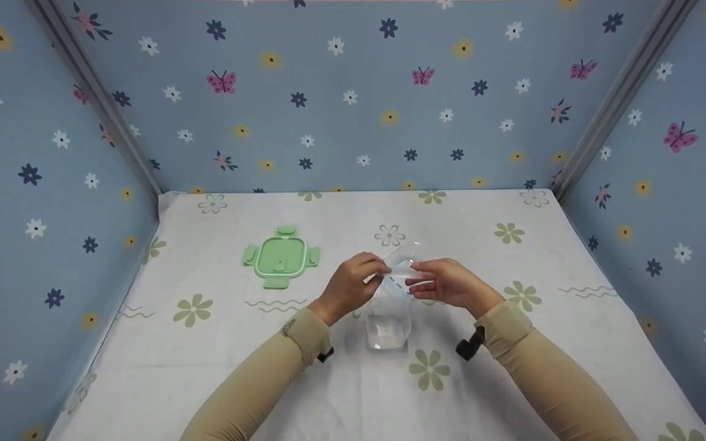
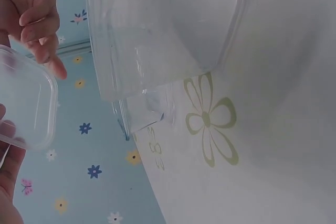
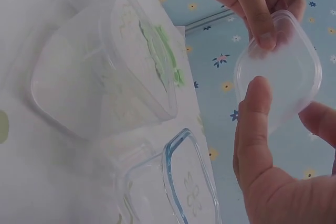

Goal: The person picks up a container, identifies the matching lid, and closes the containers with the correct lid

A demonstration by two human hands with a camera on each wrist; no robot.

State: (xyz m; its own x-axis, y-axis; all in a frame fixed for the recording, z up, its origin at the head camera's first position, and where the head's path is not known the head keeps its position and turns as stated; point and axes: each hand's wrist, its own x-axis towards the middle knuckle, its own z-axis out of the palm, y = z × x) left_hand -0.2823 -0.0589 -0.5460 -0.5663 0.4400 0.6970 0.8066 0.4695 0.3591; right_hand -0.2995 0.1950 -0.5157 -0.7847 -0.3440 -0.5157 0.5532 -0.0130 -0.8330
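Above the white flowered cloth (image 1: 193, 346), pinches a clear rounded lid (image 3: 286, 80) by one edge with the left hand (image 1: 351, 285), thumb flat on its face. Touches its opposite side with the right hand (image 1: 451, 283), fingers loosely extended and spread. Has a clear plastic container (image 1: 388, 334) standing uncovered just below, near a blue-rimmed glass container (image 3: 167, 163), with a green lid (image 1: 280, 256) lying flat to the left, apart from both.
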